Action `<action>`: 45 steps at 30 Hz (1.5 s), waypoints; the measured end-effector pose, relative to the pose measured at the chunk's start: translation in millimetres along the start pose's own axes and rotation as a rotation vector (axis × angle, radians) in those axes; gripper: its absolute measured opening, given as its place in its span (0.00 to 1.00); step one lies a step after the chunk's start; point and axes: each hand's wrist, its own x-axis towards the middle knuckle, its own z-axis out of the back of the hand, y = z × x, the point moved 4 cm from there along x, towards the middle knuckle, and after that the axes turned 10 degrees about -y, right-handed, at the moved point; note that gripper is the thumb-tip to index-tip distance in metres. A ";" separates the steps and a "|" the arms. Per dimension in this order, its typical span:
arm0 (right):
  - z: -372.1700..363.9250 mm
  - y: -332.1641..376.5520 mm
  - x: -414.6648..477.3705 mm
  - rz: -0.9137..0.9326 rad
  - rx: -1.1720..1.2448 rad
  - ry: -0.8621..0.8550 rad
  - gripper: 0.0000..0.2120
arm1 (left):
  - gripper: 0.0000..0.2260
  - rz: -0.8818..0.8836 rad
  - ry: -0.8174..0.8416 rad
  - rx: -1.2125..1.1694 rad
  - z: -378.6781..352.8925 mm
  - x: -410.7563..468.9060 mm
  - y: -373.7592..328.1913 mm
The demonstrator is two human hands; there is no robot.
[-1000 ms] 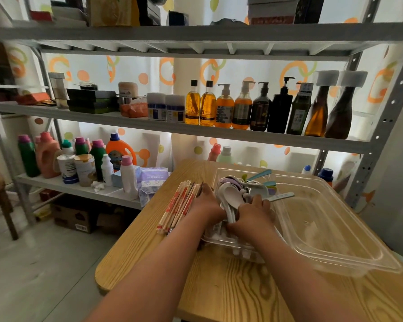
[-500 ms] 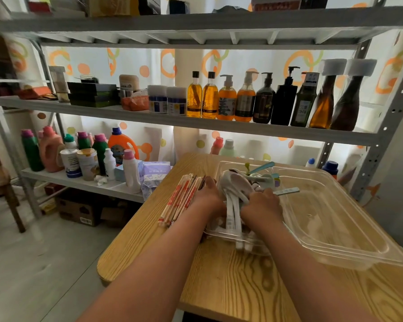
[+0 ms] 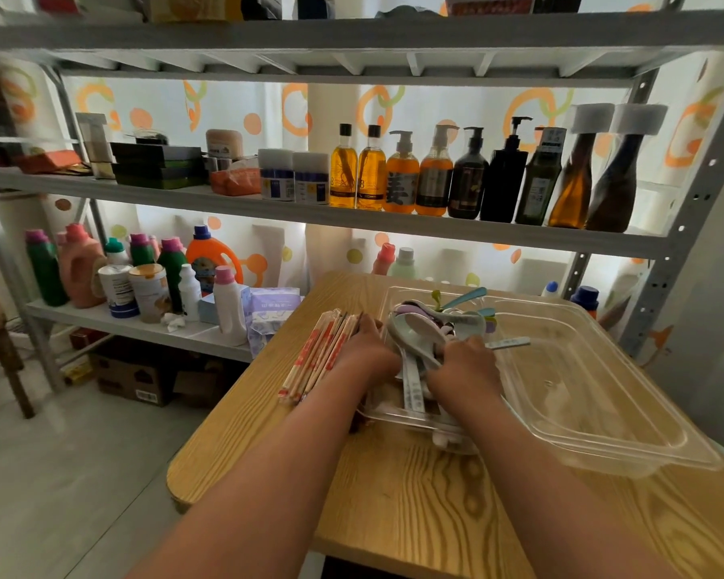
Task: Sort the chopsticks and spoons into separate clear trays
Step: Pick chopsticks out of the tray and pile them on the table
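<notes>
Right hand (image 3: 464,369) is curling its fingers round the spoons (image 3: 418,332); left hand (image 3: 368,357): fingers hidden, cannot tell. Chopsticks (image 3: 322,357) are lying at 9 o'clock. Advisable: aligning handles before lifting.

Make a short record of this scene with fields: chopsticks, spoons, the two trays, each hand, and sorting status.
chopsticks: wrapped bundle lying on the table, outside both trays, beside the left hand
spoons: heaped in the small tray
small tray: clear, between the hands
large tray: clear, on the right; its right part looks bare
left hand: at the small tray's left edge, fingers hidden
right hand: fingers curled into the spoons, apparently gripping some
status: chopsticks not yet in a tray
</notes>
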 end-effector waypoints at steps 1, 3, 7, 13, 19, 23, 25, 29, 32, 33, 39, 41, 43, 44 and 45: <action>0.5 -0.5 -0.2 -0.008 0.016 -0.008 0.18 | 0.36 0.003 0.007 -0.006 -0.2 -0.5 0.3; 1.3 -1.3 -0.1 -0.015 0.048 -0.030 0.17 | 0.37 0.005 0.017 -0.010 -1.1 -1.1 0.7; 0.5 -1.3 -0.7 -0.007 0.054 -0.053 0.15 | 0.40 -0.004 0.032 0.006 -3.0 -0.7 2.1; 1.5 -1.3 -1.6 0.052 0.199 -0.116 0.10 | 0.35 -0.062 -0.049 0.052 -1.4 -1.6 -1.1; 5.9 1.8 -6.0 0.077 0.374 -0.041 0.11 | 0.33 -0.154 -0.154 0.157 0.0 -2.6 -6.3; 7.0 -0.4 -4.4 0.023 0.425 -0.053 0.12 | 0.42 -0.233 -0.145 0.266 -2.7 -6.3 -8.9; 7.7 -1.6 -3.2 0.012 0.411 -0.100 0.12 | 0.43 -0.235 -0.128 0.272 -3.7 -4.3 -7.4; 19.7 2.3 -3.6 0.023 0.535 -0.275 0.12 | 0.42 -0.248 -0.096 0.234 -3.3 -4.2 -7.1; 37.6 7.7 -8.1 0.103 0.588 -0.412 0.12 | 0.43 -0.257 -0.092 0.240 -4.3 -2.8 -7.4; 44.9 6.9 -8.9 0.111 0.605 -0.434 0.12 | 0.44 -0.262 -0.093 0.250 -4.8 -1.8 -7.4; 65.8 -42.3 13.4 -0.011 0.484 -0.391 0.09 | 0.46 -0.320 -0.132 0.385 -4.0 -3.6 -10.7; 62.7 -58.8 15.7 -0.039 0.391 -0.283 0.07 | 0.45 -0.353 -0.136 0.384 -5.0 -4.4 -12.2; 59.2 -68.1 11.9 -0.052 0.346 -0.192 0.09 | 0.44 -0.362 -0.124 0.367 -5.5 -4.6 -13.0; 57.6 -69.9 8.3 -0.055 0.340 -0.144 0.12 | 0.44 -0.359 -0.116 0.360 -5.5 -4.4 -13.0; 55.5 -70.5 4.7 -0.056 0.349 -0.097 0.14 | 0.43 -0.354 -0.110 0.353 -5.2 -4.6 -13.2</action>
